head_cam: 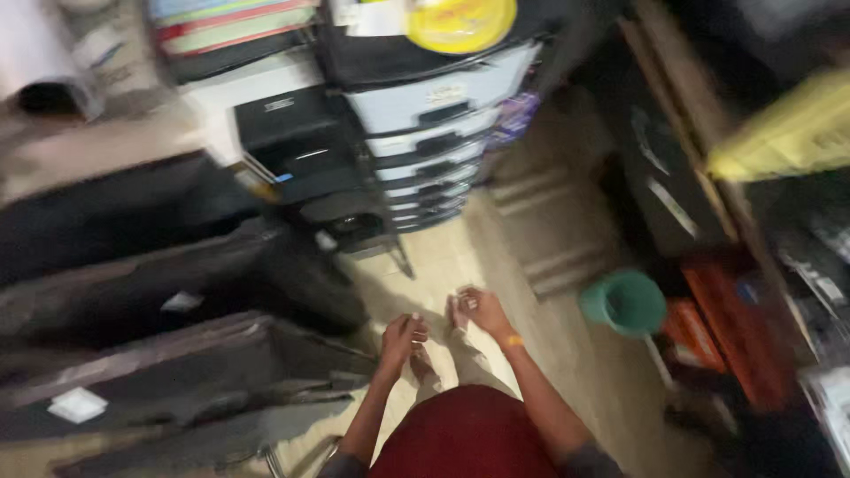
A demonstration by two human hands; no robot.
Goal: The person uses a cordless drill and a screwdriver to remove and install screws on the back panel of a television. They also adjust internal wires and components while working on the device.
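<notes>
2 empty, loosely curled hands, left hand [403, 336] and right hand [482, 310], hang near the green bucket [624, 303]

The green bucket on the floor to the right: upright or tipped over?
Upright, as far as the blur allows: the green bucket shows its round open mouth to the camera looking down. Whether anything is inside, cannot tell.

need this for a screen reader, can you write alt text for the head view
Blurred view down at a person's two bare hands, left hand and right hand, held apart and empty over a tiled floor. A green bucket stands to the right, a drawer tower ahead and dark cases to the left.
</notes>
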